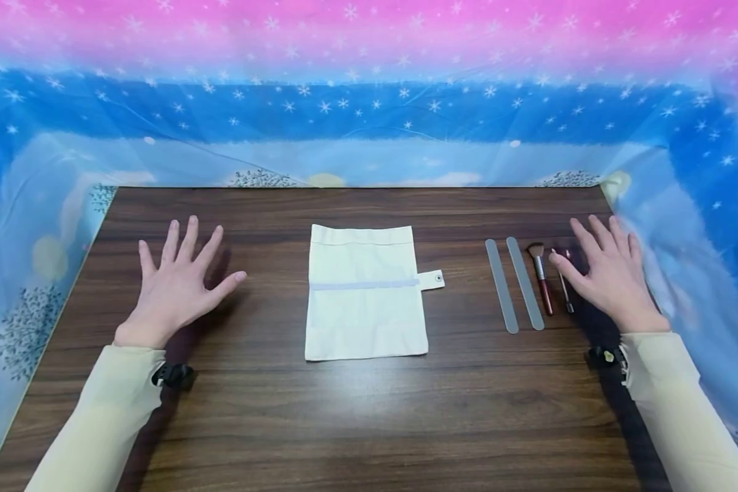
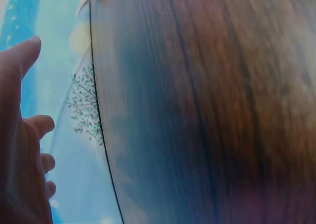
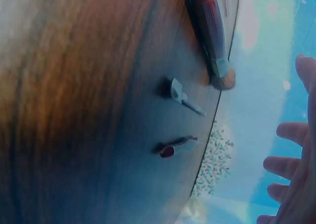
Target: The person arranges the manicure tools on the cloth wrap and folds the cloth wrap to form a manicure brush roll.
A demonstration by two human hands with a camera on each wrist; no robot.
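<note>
My left hand (image 1: 181, 280) is spread with straight fingers above the left side of the table, holding nothing. Over the right side, my right hand (image 1: 611, 277) is also spread and holds nothing. A flat cream fabric pouch (image 1: 369, 321) lies between them, its snap strap (image 1: 430, 280) pointing right. Beside my right hand lie two grey nail files (image 1: 502, 290) and a makeup brush (image 1: 538, 266) with a dark red handle. A slim tool (image 1: 568, 301) lies partly hidden beneath the right thumb. The right wrist view shows a metal-ended tool (image 3: 177, 91) and a red-ended one (image 3: 168, 151).
The dark wood table (image 1: 357, 424) is bordered at the back and sides by a hanging blue and pink snowflake cloth (image 1: 369, 109). Black wrist straps (image 1: 173, 374) sit at both cuffs.
</note>
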